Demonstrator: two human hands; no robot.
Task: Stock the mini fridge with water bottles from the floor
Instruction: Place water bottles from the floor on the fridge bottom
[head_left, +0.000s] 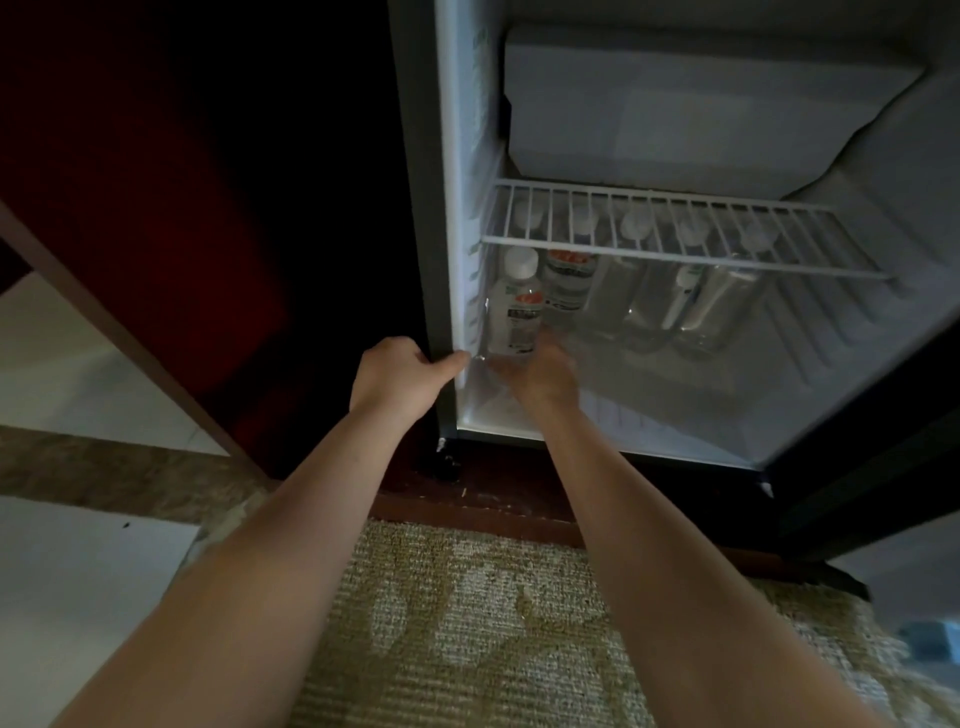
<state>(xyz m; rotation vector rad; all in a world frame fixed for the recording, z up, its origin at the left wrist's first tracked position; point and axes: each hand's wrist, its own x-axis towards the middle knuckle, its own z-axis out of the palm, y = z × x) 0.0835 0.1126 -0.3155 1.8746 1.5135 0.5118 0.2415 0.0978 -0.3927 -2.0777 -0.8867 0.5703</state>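
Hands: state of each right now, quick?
Left hand: grips the mini fridge front edge.
Right hand: at the front water bottle base; grip blurred, cannot tell.

Dim light. Beige patterned carpet (467, 623) in front, butting against a dark wood plinth (467, 506). Left: dark red panel (182, 208), near black toward the top, edged by pale diagonal trim (130, 338). Past the trim, white surfaces (78, 571) split by a mottled brown strip (104, 467).

Left hand (402, 371) grips the mini fridge (448, 156) edge; right hand (540, 371) holds the front water bottle (513, 312).
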